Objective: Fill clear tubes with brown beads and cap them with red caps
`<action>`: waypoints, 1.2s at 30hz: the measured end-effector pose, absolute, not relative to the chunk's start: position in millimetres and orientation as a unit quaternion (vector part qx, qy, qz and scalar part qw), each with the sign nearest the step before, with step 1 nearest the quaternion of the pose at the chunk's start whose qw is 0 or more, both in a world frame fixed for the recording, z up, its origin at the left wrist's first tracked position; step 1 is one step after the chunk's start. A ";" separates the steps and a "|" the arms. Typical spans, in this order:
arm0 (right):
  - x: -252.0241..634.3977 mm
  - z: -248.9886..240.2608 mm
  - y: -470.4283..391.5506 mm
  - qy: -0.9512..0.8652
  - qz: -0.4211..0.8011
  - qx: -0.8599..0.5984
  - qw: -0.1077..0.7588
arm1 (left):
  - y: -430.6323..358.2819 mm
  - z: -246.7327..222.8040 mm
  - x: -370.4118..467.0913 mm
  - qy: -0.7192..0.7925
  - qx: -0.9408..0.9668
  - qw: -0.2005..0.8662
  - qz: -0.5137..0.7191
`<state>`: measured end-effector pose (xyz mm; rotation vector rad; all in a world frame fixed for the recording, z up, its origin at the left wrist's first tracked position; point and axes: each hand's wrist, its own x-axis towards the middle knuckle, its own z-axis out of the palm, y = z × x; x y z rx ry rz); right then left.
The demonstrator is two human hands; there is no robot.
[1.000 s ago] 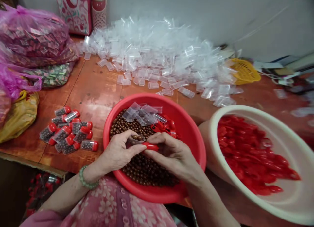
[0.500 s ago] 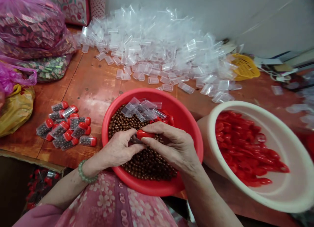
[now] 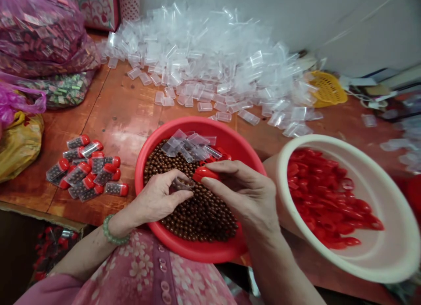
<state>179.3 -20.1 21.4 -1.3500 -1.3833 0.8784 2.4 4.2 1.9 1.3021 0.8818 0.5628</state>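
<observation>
Over a red basin (image 3: 204, 252), my left hand (image 3: 161, 196) pinches a clear plastic tube (image 3: 181, 184) between thumb and fingers. My right hand (image 3: 241, 188) is closed on a red cap (image 3: 205, 174), held just to the right of the tube with a small gap between them. Brown beads (image 3: 200, 217) fill much of the basin below both hands. Several loose clear tubes (image 3: 190, 145) lie on top of the beads at the back, with red caps (image 3: 224, 156) beside them, partly hidden by my right hand.
Left of the basin lie filled, red-capped tubes (image 3: 79, 173). A cream tub (image 3: 391, 235) with red caps stands at the right. A large heap of clear tubes (image 3: 210, 63) spreads along the wall, near a yellow basket (image 3: 329, 90). Stuffed plastic bags (image 3: 42, 37) sit at the far left.
My right hand has moved right with the red cap, away from the tube in my left hand; before, the two met. The tube's end now shows.
</observation>
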 end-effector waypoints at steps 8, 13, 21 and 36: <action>150.5 8.7 -23.6 -0.552 0.359 -0.541 0.523 | 4.5 -1.5 1.8 0.355 0.589 0.670 0.280; 142.7 4.7 -25.1 -0.532 0.346 -0.537 0.556 | 4.6 -2.8 1.8 0.338 0.591 0.670 0.295; 140.0 1.9 -27.4 -0.484 0.371 -0.532 0.588 | 5.4 0.9 1.5 0.328 0.550 0.716 0.277; 145.2 -11.1 -27.4 -0.636 0.229 -0.513 0.529 | 7.5 -2.8 3.7 0.293 0.501 0.754 0.309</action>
